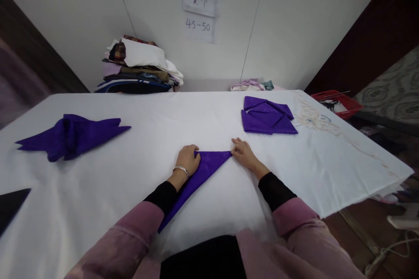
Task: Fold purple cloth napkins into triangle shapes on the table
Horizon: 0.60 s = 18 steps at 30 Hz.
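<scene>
A purple napkin lies folded into a triangle on the white tablecloth, with its straight edge facing the wall. My left hand is closed at its upper left corner, and part of the cloth is hidden under that hand and wrist. At the right tip, my right hand pinches the corner between thumb and fingers. Farther right sits a second purple napkin, folded flat into a layered shape. On the left rests a third purple napkin, gathered in the middle with pointed ends.
A stack of folded clothes rises behind the table's far edge. Smaller folded cloths lie right of it. A red basket stands beyond the right edge. Handwritten signs hang on the wall. A dark pointed piece enters at left.
</scene>
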### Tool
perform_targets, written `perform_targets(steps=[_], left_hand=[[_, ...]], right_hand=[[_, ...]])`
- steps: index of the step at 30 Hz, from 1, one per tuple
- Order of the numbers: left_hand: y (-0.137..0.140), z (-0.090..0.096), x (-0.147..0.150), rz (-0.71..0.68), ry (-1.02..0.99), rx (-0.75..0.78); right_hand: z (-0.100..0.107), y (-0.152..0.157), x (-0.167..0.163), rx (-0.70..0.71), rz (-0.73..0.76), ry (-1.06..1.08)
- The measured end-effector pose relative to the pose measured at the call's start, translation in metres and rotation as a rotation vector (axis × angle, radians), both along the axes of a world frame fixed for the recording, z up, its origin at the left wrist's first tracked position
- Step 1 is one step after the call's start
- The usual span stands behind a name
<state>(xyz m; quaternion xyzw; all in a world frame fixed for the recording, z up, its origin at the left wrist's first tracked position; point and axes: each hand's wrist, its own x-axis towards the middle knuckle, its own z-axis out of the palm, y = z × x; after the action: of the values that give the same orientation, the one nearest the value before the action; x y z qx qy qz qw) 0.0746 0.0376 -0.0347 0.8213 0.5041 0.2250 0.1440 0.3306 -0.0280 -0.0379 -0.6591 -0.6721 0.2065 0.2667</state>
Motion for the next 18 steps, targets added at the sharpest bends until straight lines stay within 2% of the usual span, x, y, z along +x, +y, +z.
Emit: perform_targets(steps=[11, 14, 16, 18], left_hand=[[0.003, -0.004, -0.001, 0.012, -0.017, 0.062], [0.003, -0.004, -0.001, 0.011, -0.008, 0.063], [0.002, -0.003, -0.001, 0.004, -0.006, 0.065], [0.002, -0.003, -0.001, -0.004, -0.003, 0.065]], right_hand=[[-0.003, 0.001, -0.001, 0.037, -0.117, -0.016], [0.004, -0.008, -0.012, 0.134, -0.169, -0.085], [0.013, -0.018, -0.03, 0.235, -0.11, -0.155], [0.021, -0.028, -0.053, 0.275, 0.078, -0.224]])
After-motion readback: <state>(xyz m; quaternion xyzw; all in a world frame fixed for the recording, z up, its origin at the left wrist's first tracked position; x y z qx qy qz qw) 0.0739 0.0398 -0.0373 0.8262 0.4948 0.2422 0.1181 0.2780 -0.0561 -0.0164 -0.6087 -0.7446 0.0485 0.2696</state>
